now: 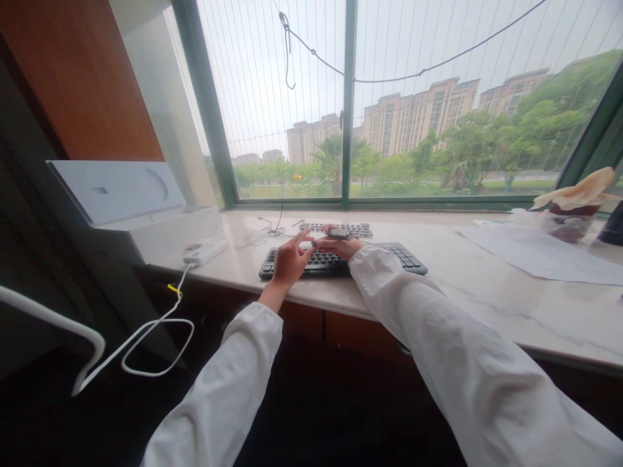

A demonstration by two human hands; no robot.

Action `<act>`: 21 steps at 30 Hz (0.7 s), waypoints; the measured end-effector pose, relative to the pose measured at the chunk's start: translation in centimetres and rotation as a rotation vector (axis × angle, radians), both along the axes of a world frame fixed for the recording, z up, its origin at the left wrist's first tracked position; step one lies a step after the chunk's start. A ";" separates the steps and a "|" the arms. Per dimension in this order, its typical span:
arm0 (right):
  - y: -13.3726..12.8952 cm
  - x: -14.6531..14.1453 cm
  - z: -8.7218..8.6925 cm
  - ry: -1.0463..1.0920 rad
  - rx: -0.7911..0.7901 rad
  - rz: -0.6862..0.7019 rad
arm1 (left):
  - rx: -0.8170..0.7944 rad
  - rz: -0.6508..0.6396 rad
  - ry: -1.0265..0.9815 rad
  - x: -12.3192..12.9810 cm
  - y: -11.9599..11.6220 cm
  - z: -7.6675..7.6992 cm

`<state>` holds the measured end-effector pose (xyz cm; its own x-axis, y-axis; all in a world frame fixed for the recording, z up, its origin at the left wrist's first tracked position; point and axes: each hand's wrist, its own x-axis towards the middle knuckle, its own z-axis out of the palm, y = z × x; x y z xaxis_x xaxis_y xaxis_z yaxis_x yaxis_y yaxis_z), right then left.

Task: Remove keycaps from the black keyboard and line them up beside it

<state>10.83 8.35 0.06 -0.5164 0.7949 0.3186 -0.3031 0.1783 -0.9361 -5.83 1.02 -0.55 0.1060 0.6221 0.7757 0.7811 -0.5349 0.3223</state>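
Observation:
A black keyboard [411, 259] lies near the front edge of the pale counter, with part of its key area showing bare, small square sockets. Above its left half is my left hand [291, 258], thumb and fingertips closed on a small dark piece [314, 244], probably a keycap. My right hand [344, 246] meets it from the right, over the keyboard's middle; dark pieces [339, 233] rest in or on its fingers. Behind both hands, several loose keycaps [363, 229] stand in rows on the counter.
A white box [180, 230] with its lid raised stands at the left, beside a white power strip [207, 250] whose cable hangs over the edge. Thin black cable [276, 229] lies near the window. Paper sheets [540, 253] and a plastic-wrapped container [572, 217] are at the right.

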 end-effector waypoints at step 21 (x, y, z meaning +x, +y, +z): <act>-0.2 0.1 -0.1 0.017 -0.048 0.030 | 0.022 0.032 -0.009 0.0 -0.1 0.1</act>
<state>10.96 8.11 -0.05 -0.5349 0.7939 0.2889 -0.3230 0.1238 -0.9383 -5.81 0.91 -0.46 0.0794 0.6075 0.7903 0.7948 -0.5171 0.3177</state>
